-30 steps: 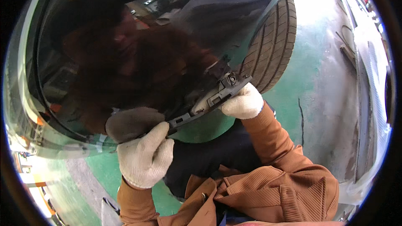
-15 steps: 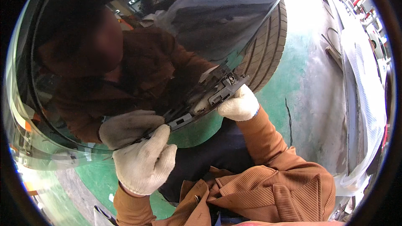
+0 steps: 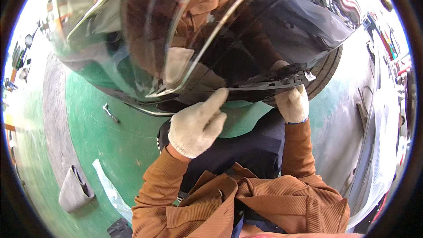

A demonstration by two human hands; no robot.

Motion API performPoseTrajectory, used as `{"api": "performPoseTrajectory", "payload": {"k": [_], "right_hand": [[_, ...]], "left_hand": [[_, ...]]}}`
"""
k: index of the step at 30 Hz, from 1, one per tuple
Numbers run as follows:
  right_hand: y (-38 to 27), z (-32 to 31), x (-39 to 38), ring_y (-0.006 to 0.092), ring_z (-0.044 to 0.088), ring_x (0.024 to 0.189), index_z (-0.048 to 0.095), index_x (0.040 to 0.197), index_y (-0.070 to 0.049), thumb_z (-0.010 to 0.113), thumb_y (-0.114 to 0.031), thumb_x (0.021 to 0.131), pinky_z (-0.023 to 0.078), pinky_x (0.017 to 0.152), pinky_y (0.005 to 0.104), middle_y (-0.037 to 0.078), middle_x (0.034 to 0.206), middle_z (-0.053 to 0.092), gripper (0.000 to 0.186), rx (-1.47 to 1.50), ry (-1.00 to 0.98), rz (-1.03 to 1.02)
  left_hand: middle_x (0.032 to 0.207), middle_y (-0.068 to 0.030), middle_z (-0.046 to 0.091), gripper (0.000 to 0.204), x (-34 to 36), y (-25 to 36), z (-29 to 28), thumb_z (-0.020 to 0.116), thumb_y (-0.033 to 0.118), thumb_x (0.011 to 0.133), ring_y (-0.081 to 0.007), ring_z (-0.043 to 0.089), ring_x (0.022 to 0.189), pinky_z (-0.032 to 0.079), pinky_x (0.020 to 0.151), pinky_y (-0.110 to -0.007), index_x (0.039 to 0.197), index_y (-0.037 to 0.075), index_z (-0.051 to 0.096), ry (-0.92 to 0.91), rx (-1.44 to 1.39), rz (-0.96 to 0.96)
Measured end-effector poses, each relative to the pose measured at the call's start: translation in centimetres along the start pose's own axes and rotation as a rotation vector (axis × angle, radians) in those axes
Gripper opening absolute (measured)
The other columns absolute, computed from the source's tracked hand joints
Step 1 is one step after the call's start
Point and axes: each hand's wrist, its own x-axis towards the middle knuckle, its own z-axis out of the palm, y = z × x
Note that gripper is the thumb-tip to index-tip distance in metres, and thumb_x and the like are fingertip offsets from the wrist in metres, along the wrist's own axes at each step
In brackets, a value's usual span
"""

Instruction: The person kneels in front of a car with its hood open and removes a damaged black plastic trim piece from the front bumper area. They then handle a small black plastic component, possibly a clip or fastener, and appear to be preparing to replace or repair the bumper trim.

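Note:
A glossy dark car panel (image 3: pixel 246 55) fills the upper view, next to a clear headlamp lens (image 3: pixel 119 57). Along the panel's lower edge runs a narrow, dark grey bumper bracket (image 3: pixel 260 84) with slots and a lighter right end. My right hand (image 3: pixel 293 104), in a cream knitted glove, grips the bracket near that end, its fingers partly hidden behind. Gloved likewise, my left hand (image 3: pixel 198 123) stretches its index finger to the bracket's left end. The left thumb stands apart from that finger; the remaining fingers are mostly out of sight.
Behind the bracket's right end is a tyre (image 3: pixel 326 72). A wrench-like tool (image 3: pixel 110 113) lies on the green floor to the left. Farther down are a folded grey mat (image 3: pixel 76 189) and a clear plastic strip (image 3: pixel 110 187). Plastic sheeting (image 3: pixel 383 119) hangs at the right.
My view has swung left, bringing the headlamp and the tool on the floor into sight. My left hand has gone from pinching the bracket to a stretched index finger; my right hand keeps its grip.

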Motion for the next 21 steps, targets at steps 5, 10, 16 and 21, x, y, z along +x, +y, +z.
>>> {"api": "performPoseTrajectory", "payload": {"k": [5, 10, 16, 21], "right_hand": [[0.0, -1.3, -0.5, 0.0301, 0.058, 0.132, 0.048, 0.145, 0.001, 0.074, -0.023, 0.093, 0.046, 0.112, 0.0446, 0.013, 0.142, 0.059, 0.063, -0.077, -0.013, 0.028], [-0.2, 0.2, -0.8, 0.0264, 0.059, 0.128, 0.054, 0.137, -0.002, 0.075, -0.026, 0.097, 0.046, 0.113, 0.0437, 0.011, 0.137, 0.062, 0.052, -0.053, 0.006, -0.006], [-1.0, -0.2, -1.0, 0.0244, 0.059, 0.128, 0.061, 0.132, -0.003, 0.066, -0.027, 0.104, 0.043, 0.116, 0.0458, 0.008, 0.135, 0.066, 0.038, -0.488, 0.001, -0.056], [0.6, -6.9, -1.6, 0.0247, 0.057, 0.133, 0.058, 0.142, -0.011, 0.062, -0.039, 0.107, 0.044, 0.115, 0.0461, 0.006, 0.145, 0.062, 0.046, -0.765, 0.008, -0.054]], "left_hand": [[0.092, -0.0116, 0.077, 0.05, -5.8, -4.9, -1.0, 0.068, -0.004, 0.092, -0.0172, 0.074, 0.078, 0.06, 0.076, -0.032, 0.141, -0.003, 0.058, 0.359, -0.025, -0.042], [0.097, -0.0103, 0.075, 0.039, -8.9, -7.7, -2.4, 0.06, 0.0, 0.101, -0.0146, 0.07, 0.084, 0.058, 0.08, -0.03, 0.14, -0.003, 0.057, 0.549, -0.161, -0.253], [0.104, -0.0129, 0.072, 0.023, -9.0, -10.3, -3.5, 0.064, 0.005, 0.101, -0.0158, 0.071, 0.089, 0.059, 0.082, -0.03, 0.123, -0.004, 0.062, 0.786, -0.409, -0.482], [0.09, -0.0043, 0.068, 0.023, -8.0, -12.8, -2.6, 0.079, 0.015, 0.092, -0.0109, 0.061, 0.081, 0.054, 0.077, -0.029, 0.104, 0.0, 0.067, 0.742, -0.45, -0.593]]}}
